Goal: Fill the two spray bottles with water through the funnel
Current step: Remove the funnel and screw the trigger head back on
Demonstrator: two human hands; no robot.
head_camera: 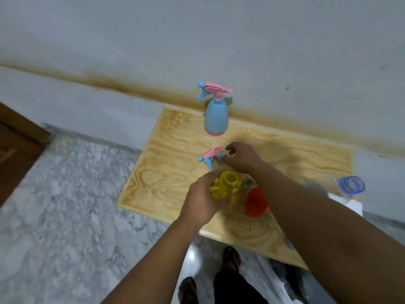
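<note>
The left hand (202,199) grips the yellow translucent spray bottle (228,188) round its shoulder, holding it upright on the plywood board (175,172), its neck open with no sprayer on. The right hand (241,157) reaches past it, fingers curled at the detached pink-and-blue trigger sprayer (211,157) lying on the board; whether they pinch it or only touch it cannot be told. The orange funnel (256,202) rests on the board just right of the yellow bottle. The blue spray bottle (215,116) stands capped near the white wall (197,40). A clear water bottle (350,185) with a bluish neck sits at the board's right edge. No writing can be read anywhere. A rusty stain runs along the wall; the floor (65,194) is grey marble
</note>
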